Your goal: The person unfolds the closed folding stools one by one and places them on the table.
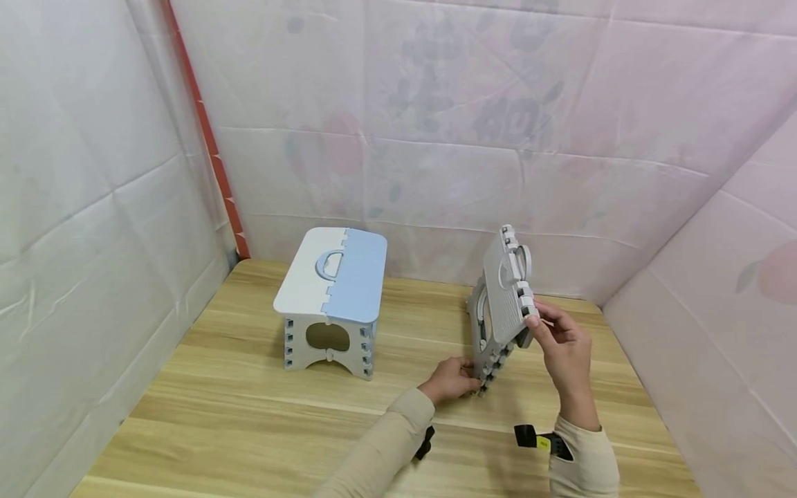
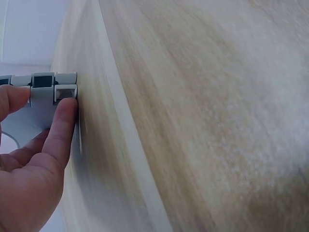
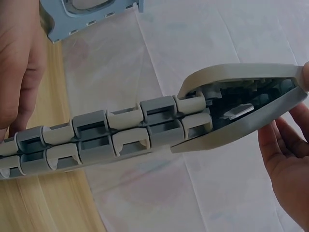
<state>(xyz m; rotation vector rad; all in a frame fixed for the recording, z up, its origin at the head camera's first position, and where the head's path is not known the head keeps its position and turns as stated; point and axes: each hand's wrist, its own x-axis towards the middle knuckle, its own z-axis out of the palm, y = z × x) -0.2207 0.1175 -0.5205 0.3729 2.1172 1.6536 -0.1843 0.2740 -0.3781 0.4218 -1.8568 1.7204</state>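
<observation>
A grey folding stool [image 1: 506, 304] stands partly folded on the right half of the table, its seat tilted steeply up and its legs drawn close together. Low at its near corner, my left hand [image 1: 450, 379] pinches the hinged leg edge just above the tabletop; the left wrist view shows thumb and fingers [image 2: 60, 125] on either side of that edge. Higher up, my right hand [image 1: 565, 346] grips the seat by its hinged middle, thumb on one face. In the right wrist view the two leg panels [image 3: 94, 137] lie almost flat together, while the seat halves [image 3: 241, 130] form a narrow wedge.
An unfolded stool [image 1: 361, 273] with a white and light blue seat stands to the left. Beneath both lies a wood-grain table [image 1: 249, 429]. Pale printed sheets [image 1: 436, 180] hang behind and at both sides, with a red strip [image 1: 208, 131] at the back left.
</observation>
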